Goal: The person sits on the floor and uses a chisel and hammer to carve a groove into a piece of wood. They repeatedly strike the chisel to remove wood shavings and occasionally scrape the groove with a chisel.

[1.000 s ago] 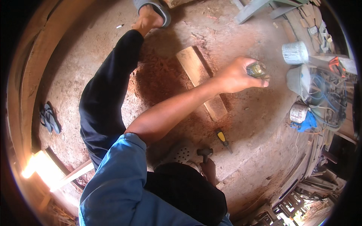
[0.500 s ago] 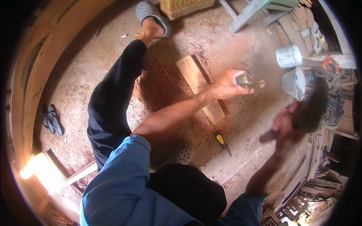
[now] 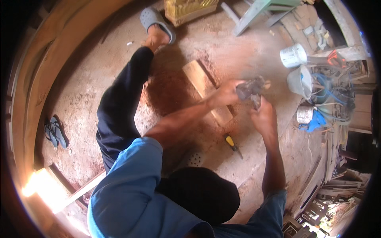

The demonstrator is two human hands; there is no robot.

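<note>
My right hand (image 3: pixel 265 115) is closed round the handle of a dark wooden mallet (image 3: pixel 250 88). The mallet's head lies over the fingers of my left hand (image 3: pixel 227 94) and blurs with motion. Those left fingers are wrapped round a short upright thing with a roundish brown-green end, seen in the earlier picture and now covered by the mallet. A light wooden board (image 3: pixel 195 74) rests on the floor beneath my left forearm. Near its lower end lies a tool with a yellow and black handle (image 3: pixel 229 140) and a thin dark shaft.
Reddish shavings (image 3: pixel 166 95) are spread around the board. To the right stand a white bucket (image 3: pixel 293 55), a grey bucket (image 3: pixel 298 82) and tangled hoses (image 3: pixel 329 93). A yellowish block (image 3: pixel 190 12) and pale green wooden legs (image 3: pixel 254 16) are at the far side. Sandals (image 3: pixel 57 131) lie left.
My right hand has swung the mallet leftward from the far right, bringing its head over my left hand. My left hand keeps its grip at nearly the same place. The whole view has shifted slightly.
</note>
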